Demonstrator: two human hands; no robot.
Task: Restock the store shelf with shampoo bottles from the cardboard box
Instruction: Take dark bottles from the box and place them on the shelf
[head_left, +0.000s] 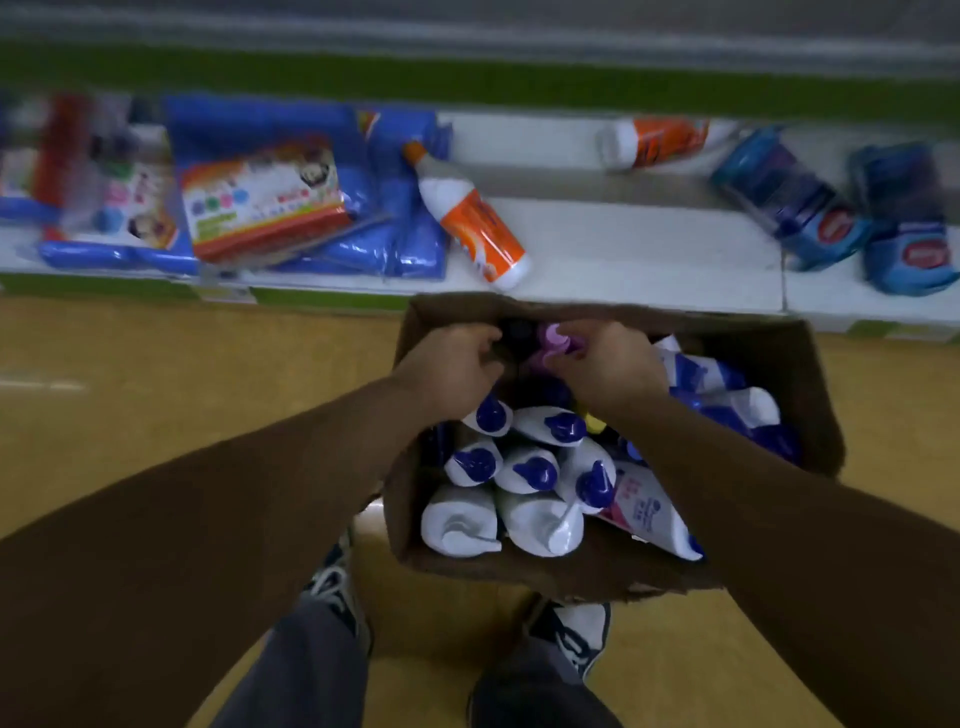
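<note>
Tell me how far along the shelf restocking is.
Barely begun, it seems. Done: none of the box's kind of bottle shows on the shelf. In hand: the right hand grips a purple-capped bottle at the far end of the box; the left hand curls beside it, its hold unclear. Left: the box is packed with white bottles.

Dim, flat indoor light with a dull cast and no hard shadows. Motion blur smears the shelf (623, 249) and its goods (260, 208), worst along the top edge. The left hand (452, 366), right hand (605, 364) and purple-capped bottle (551, 338) are soft. The white bottles (535, 470) nearer the camera are sharper, with a faint sheen. Wide-angle bending curves the shelf edge.
</note>
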